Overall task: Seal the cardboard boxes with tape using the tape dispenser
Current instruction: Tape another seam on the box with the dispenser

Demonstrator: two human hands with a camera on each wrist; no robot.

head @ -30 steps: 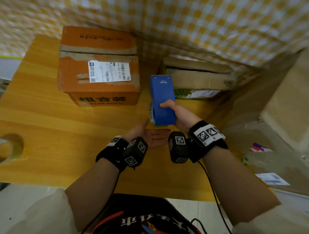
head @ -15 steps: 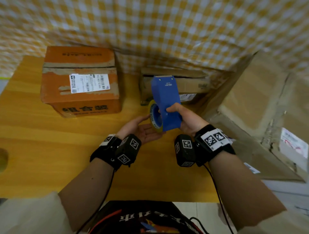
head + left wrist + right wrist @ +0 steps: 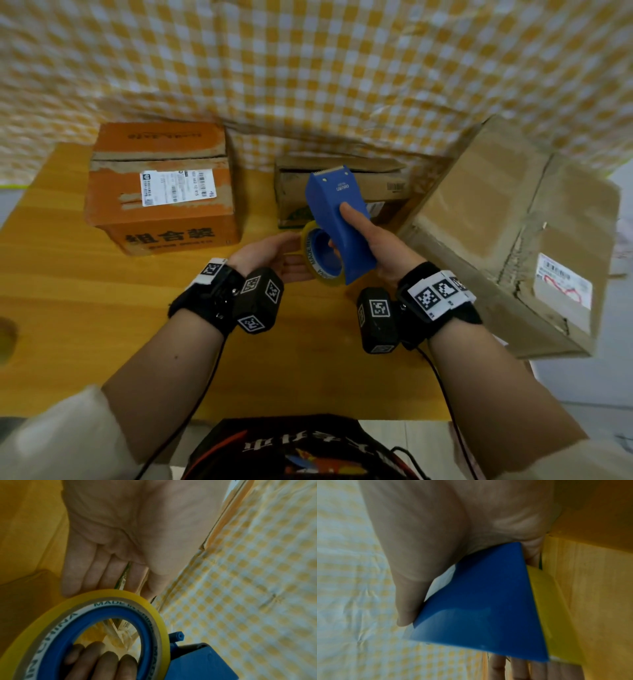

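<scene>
My right hand (image 3: pixel 363 240) grips the blue tape dispenser (image 3: pixel 337 219) above the table, cutter end pointing away, thumb on its top and fingers through the core. The yellow tape roll (image 3: pixel 317 270) sits on its left side. My left hand (image 3: pixel 281 257) is flat, palm up, with straight fingers touching the roll's outer rim. The left wrist view shows the roll (image 3: pixel 120 593) against those fingers (image 3: pixel 102 574), with the right hand's fingertips (image 3: pixel 102 662) inside the core. In the right wrist view the dispenser (image 3: pixel 479 608) fills the middle. An orange box (image 3: pixel 161 185) stands at the back left.
A small brown box (image 3: pixel 376 181) sits behind the dispenser against the checked cloth (image 3: pixel 342 68). A large cardboard box (image 3: pixel 513 233) with a label leans at the right edge. The wooden table (image 3: pixel 85 308) is bare in front of the orange box.
The dispenser has risen and tilted a little right. My left hand has come up from below to touch the roll. The view has swung right, bringing the large box in.
</scene>
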